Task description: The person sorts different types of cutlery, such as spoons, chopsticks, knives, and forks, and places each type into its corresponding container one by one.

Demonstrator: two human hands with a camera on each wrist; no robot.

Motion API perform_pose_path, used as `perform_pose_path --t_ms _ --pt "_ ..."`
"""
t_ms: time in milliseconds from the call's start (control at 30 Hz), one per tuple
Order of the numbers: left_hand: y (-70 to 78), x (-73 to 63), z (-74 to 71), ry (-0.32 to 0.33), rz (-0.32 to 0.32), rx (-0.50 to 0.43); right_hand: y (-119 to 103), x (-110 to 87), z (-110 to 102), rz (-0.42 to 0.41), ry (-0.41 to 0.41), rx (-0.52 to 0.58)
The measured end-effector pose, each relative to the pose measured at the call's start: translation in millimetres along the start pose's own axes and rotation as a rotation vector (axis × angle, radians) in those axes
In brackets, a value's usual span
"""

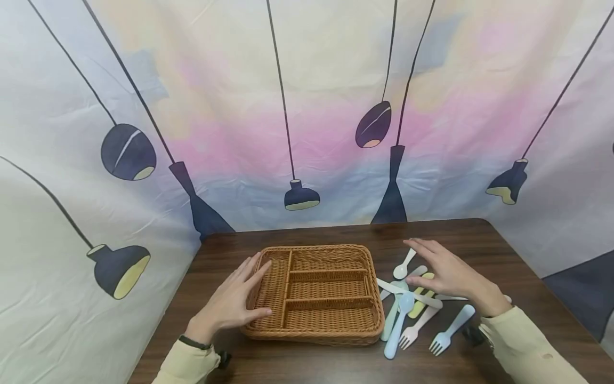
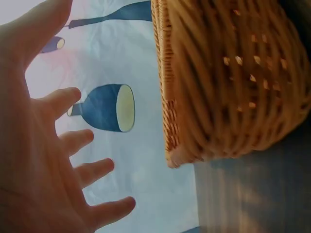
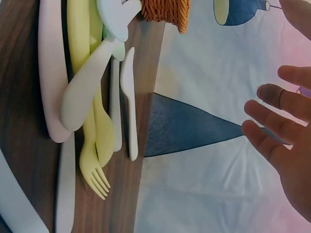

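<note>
A cloth (image 1: 336,69) fills the upper part of the head view, washed in cream, pink and pale blue and printed with dark pendant lamps (image 1: 301,198). Below it stretches the worktop (image 1: 336,368), dark brown with a wood grain and rounded at its far right corner.

On the worktop, at the lower centre of the frame, sits a wicker basket (image 1: 331,338), with one tall compartment at its left and three wide ones stacked at its right.

The left hand (image 1: 230,301) is over the basket's left rim, its fingers spread and thumb apart, holding nothing; the left wrist view shows a gap between fingers and wicker. The right hand (image 1: 448,273), at the right of the frame, is likewise unfolded and bare, its fingers above the upper right of the cutlery pile.

That pile lies crosswise just right of the basket, below the right fingers: a blue spoon (image 1: 397,332), a pale knife (image 1: 389,287), a pinkish fork (image 1: 419,326), a white spoon (image 1: 401,271) and a yellow fork (image 3: 88,160). A blue fork (image 1: 451,332) lies apart, lower right.
</note>
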State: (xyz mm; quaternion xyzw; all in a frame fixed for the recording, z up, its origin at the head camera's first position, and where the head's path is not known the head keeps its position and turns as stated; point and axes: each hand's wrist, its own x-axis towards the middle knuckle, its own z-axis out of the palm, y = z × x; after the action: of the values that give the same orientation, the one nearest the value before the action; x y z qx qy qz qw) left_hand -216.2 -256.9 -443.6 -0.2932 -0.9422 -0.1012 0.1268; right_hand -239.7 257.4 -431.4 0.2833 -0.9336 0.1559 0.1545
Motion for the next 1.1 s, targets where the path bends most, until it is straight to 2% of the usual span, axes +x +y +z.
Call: perform_pose_path --t_ms 167,400,467,633,867,1100 --pt "-4.1 -11.1 4.0 -0.028 -0.030 -0.047 1.9 -2.3 5.1 0.006 -0.006 0.019" --pt "-4.6 -23.2 6.3 -0.109 -0.158 -0.203 3.7 -3.7 13.1 0.044 -0.040 0.045" --pt "-5.2 -26.5 8.4 -0.119 -0.175 -0.236 3.7 -3.8 14.9 0.060 -0.051 0.053" --pt "-6.4 -32.6 13.4 -0.118 -0.179 -0.291 2.8 -4.3 18.1 0.095 -0.083 0.073" --pt "-8.1 -36.2 20.6 -0.138 -0.186 -0.382 3.4 -2.5 20.1 0.083 -0.079 0.087" --pt "-10.0 -38.8 27.5 -0.122 -0.161 -0.398 9.2 -2.5 29.1 0.074 -0.086 0.114"
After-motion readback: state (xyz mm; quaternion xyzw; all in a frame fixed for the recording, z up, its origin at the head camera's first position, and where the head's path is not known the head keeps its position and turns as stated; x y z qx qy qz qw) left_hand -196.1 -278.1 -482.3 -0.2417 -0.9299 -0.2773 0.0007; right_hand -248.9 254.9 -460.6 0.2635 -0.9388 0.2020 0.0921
